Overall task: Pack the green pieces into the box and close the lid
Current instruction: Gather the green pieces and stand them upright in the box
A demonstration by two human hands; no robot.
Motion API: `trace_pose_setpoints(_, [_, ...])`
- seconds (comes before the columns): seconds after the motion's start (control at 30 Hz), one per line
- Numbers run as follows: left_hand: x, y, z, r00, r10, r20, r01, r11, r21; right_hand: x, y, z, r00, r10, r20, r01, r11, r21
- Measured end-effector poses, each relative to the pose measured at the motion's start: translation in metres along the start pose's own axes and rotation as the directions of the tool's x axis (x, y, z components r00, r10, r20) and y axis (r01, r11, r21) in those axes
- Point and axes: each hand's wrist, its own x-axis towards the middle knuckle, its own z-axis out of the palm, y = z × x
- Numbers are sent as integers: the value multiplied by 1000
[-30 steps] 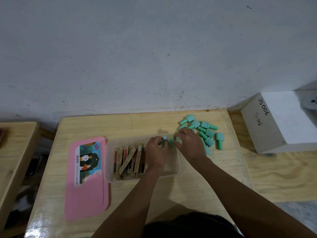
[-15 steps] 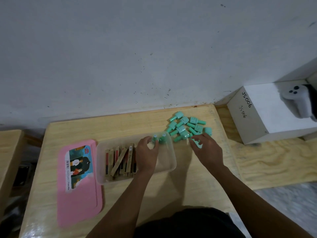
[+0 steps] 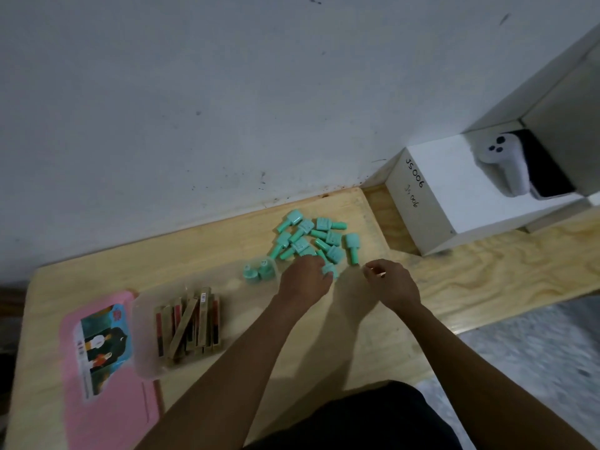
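While green pieces (image 3: 310,237) lie heaped at far right of bench (image 3: 207,254), two more (image 3: 256,270) stand upright in far right corner of clear box (image 3: 146,362). Beside them in box, wooden sticks (image 3: 188,319). Left hand (image 3: 305,280) at heap's near edge, fingers closed on one piece (image 3: 330,271). Right hand (image 3: 391,282) just beside, fingers curled, holding nothing visible. Pink lid (image 3: 107,417) flat, left of box.

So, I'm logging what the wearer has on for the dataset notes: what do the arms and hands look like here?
Both forearms are bare: no sleeves reach into view. The left hand and right hand wear no gloves, and no rings, watch or bands can be made out. Dark clothing shows at the bottom edge.
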Motion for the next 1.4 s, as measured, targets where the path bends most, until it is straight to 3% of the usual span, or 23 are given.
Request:
trace_pose_setpoints(0.1, [17,3,15,981,-188,39,191,976,-105,14,-4,-1,1000,23,15,-23,999,23])
trace_pose_setpoints(0.23, [24,3,31,957,-288,24,288,942,-170,28,-13,4,999,15,33,-15,1000,-19])
trace_pose_setpoints(0.47, [36,13,37,927,-376,2,372,916,-150,37,-31,10,997,76,7,-75,993,-90])
trace_pose_setpoints(0.63, [40,14,40,914,-404,41,405,901,-157,38,-24,4,997,76,-14,-74,995,74])
trace_pose_setpoints(0.8, [37,15,40,921,-381,78,388,913,-123,23,-20,-7,998,64,-25,-56,965,255])
trace_pose_setpoints(0.9, [34,11,37,930,-344,127,359,924,-129,6,-29,-15,987,158,17,-145,857,495])
trace_pose_setpoints(1.03, [24,7,24,941,-284,183,318,927,-197,-9,-35,-26,982,165,94,-186,737,650])
trace_pose_setpoints(1.2, [-3,11,-9,979,-170,113,202,892,-404,-28,-48,-37,992,59,115,-123,707,697])
trace_pose_setpoints(1.4, [-44,-17,-56,993,-87,-75,34,844,-535,-50,-71,-30,993,-108,40,65,815,575])
